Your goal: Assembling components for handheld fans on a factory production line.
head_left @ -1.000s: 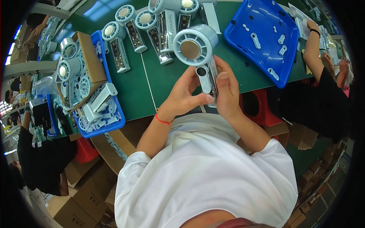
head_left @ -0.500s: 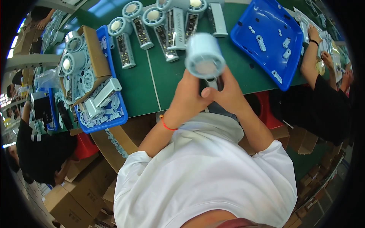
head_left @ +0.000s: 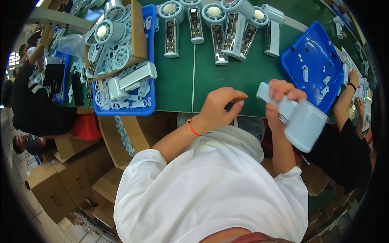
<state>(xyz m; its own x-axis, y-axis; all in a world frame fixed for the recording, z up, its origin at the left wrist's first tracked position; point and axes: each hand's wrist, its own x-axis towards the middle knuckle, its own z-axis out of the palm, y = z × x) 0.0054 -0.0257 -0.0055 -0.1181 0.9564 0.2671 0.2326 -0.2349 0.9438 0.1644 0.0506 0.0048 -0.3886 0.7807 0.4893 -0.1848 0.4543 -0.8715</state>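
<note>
My right hand (head_left: 282,94) is wrapped round the handle of a pale blue handheld fan body (head_left: 306,126). The fan's round head points down and toward me at the right; its handle end sticks out to the left of my fingers. My left hand (head_left: 221,106) hovers by the table's near edge with thumb and forefinger apart, holding nothing. Farther back on the green table (head_left: 174,85) lie several similar fan bodies (head_left: 217,34), with dark circuit boards showing in most handles.
At the left, a blue tray (head_left: 125,111) of pale blue parts holds a cardboard box (head_left: 139,34) full of more. A blue tray (head_left: 291,58) with a few small parts lies at the right, near a co-worker's arm (head_left: 343,106). Cardboard boxes (head_left: 52,190) stand below left.
My left hand has let go of the fan body. My right hand has carried it to the right and turned it, its head now downward. The view has shifted.
</note>
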